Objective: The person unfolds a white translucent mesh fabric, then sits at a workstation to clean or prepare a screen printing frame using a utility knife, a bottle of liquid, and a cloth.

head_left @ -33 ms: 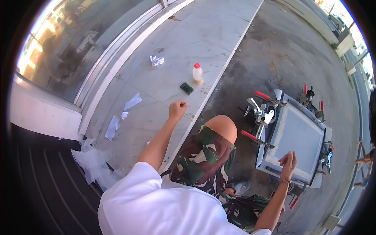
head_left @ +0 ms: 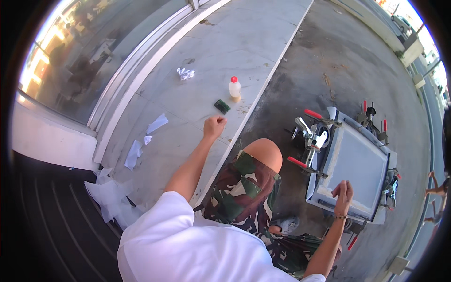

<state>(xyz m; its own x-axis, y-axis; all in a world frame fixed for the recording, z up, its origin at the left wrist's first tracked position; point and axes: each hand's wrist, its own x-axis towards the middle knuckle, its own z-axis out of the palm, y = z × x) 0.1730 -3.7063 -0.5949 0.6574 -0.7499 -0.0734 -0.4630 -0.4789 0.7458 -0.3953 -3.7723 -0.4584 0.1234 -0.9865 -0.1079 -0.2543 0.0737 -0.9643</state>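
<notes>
My left hand (head_left: 215,127) is closed, thumb against fingers, above the pale tiled ledge; whatever it may hold is too small to make out. Just beyond its fingertips lies a dark green rectangular block (head_left: 221,106). Beside that block stands a white bottle with a red cap (head_left: 234,88). My right hand (head_left: 344,197) hovers over or near the close edge of a grey flat panel (head_left: 358,160); its fingers are partly bent and apart, with nothing visible in them. Metal clamps with red handles (head_left: 311,141) ring the panel's frame.
Crumpled white paper (head_left: 186,74) and torn paper strips (head_left: 157,123) lie on the ledge. White sheets (head_left: 110,195) spill by the dark steps (head_left: 51,202) at left. A glass front (head_left: 117,42) borders the ledge. My knee (head_left: 265,155) sits between both hands.
My left hand has shifted slightly forward, nearer the dark green block. The whole view has moved a little; my right hand stays by the panel.
</notes>
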